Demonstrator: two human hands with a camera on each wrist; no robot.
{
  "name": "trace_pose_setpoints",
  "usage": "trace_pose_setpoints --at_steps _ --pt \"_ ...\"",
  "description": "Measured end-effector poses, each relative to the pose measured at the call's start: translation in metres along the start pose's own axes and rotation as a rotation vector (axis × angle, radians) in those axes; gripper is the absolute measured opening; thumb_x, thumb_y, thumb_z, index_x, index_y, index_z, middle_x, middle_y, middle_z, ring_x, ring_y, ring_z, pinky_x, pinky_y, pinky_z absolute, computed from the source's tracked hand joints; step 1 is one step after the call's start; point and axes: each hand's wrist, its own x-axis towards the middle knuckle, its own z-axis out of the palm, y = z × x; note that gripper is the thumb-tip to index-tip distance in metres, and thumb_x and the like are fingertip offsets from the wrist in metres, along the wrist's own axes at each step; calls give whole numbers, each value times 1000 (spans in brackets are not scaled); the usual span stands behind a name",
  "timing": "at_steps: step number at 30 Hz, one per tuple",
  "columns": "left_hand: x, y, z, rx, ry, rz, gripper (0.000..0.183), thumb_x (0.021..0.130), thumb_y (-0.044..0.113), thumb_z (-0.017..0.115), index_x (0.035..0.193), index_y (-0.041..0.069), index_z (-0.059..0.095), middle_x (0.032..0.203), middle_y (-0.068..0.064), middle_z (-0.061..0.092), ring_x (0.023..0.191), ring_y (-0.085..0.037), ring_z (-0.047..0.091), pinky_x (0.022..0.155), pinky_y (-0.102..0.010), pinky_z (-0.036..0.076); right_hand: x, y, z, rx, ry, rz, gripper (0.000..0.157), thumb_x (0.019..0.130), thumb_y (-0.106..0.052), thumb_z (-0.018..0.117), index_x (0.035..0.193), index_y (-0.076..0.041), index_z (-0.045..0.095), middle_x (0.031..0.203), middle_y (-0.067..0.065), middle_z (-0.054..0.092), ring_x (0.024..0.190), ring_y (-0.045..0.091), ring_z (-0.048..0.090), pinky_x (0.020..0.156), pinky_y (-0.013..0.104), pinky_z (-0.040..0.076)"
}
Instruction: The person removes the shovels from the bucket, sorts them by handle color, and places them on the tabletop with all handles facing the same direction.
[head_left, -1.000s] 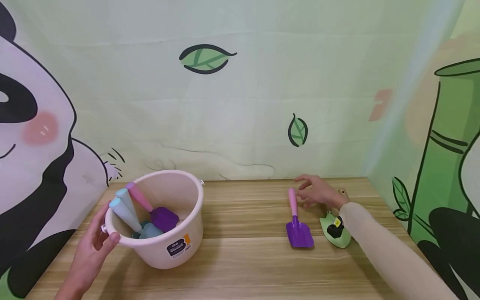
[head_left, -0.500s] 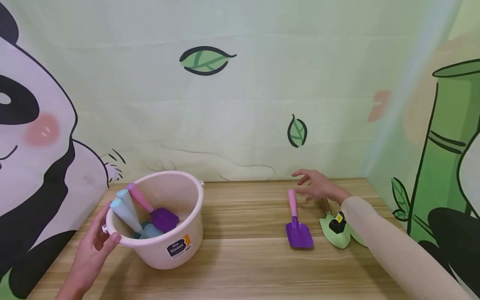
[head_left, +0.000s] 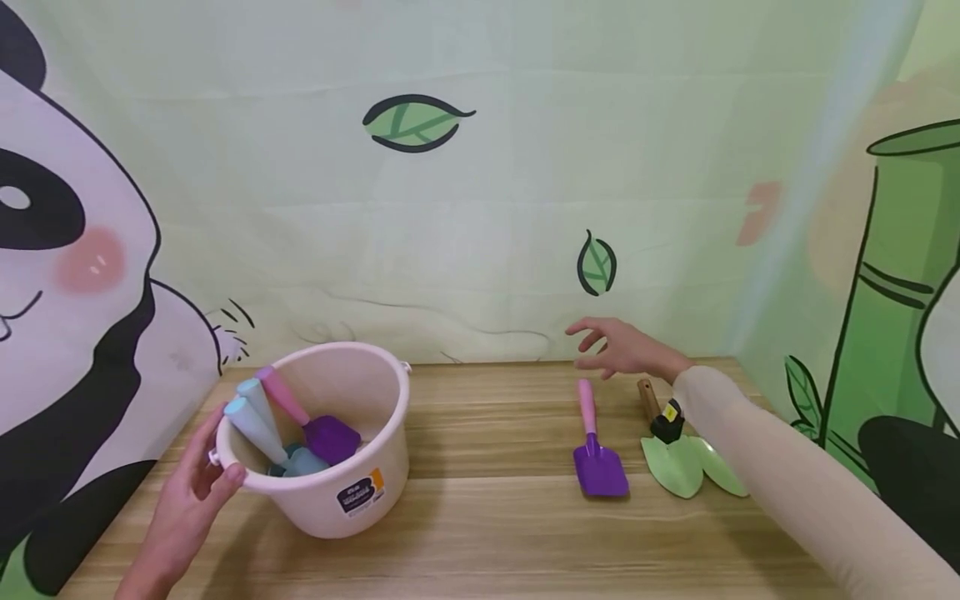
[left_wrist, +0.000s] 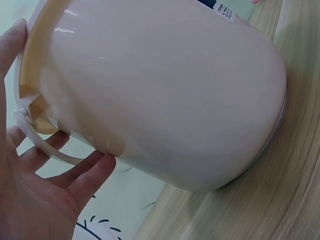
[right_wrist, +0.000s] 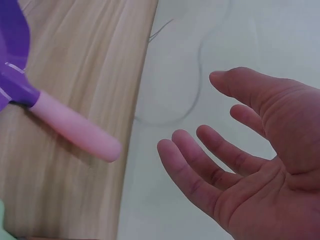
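Observation:
On the left, a white bucket (head_left: 375, 475) stands on the wooden table. My left hand (head_left: 187, 492) holds its near-left side, thumb at the rim and fingers against the outer wall by the bail handle (left_wrist: 37, 137). Inside lean a toy shovel with a pink handle and purple blade (head_left: 330, 439) and two light-blue-handled tools (head_left: 253, 429). My right hand (head_left: 618, 346) hovers with spread, relaxed fingers and holds nothing. Just below it lies a second purple shovel (head_left: 600, 471), its pink handle (right_wrist: 75, 127) pointing toward the back wall.
Two light-green pointed trowels (head_left: 675, 468) lie to the right of the purple shovel, partly under my right forearm. One wooden handle (head_left: 648, 400) shows. A printed cloth backdrop (head_left: 487, 250) rises at the table's back edge.
My right hand has lifted up and left, away from the green trowels, uncovering more of them. My left hand and the bucket stay in place.

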Motion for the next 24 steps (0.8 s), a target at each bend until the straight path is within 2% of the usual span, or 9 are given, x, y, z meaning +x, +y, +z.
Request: trace_pose_setpoints --at_steps 6,12,18,24 --pt "-2 0 -1 -31 -3 38 74 105 9 55 166 30 18 157 -10 33 120 10 44 87 -9 48 6 -14 -3 -24 -31 -19 58 97 -16 72 150 -9 47 136 28 57 116 43 63 80 46 61" --pt "-4 -1 0 -83 9 78 75 103 3 56 166 26 21 152 8 37 117 12 47 87 -9 48 14 -33 -6 -36 -58 -56 60 96 -17 73 150 -10 48 136 26 58 116 42 64 80 45 61" --pt "-4 -2 0 -95 9 78 75 103 3 56 166 25 21 155 6 36 117 13 47 87 -9 48 19 -53 -7 -47 -79 -79 60 96 -18 74 150 -12 47 136 25 59 117 41 64 78 38 61" --pt "-4 -2 1 -112 4 82 75 103 2 55 166 25 21 155 6 35 118 12 47 88 -9 48 25 -71 -8 -58 -95 -95 63 96 -22 74 152 -14 46 138 22 58 117 37 65 82 40 61"
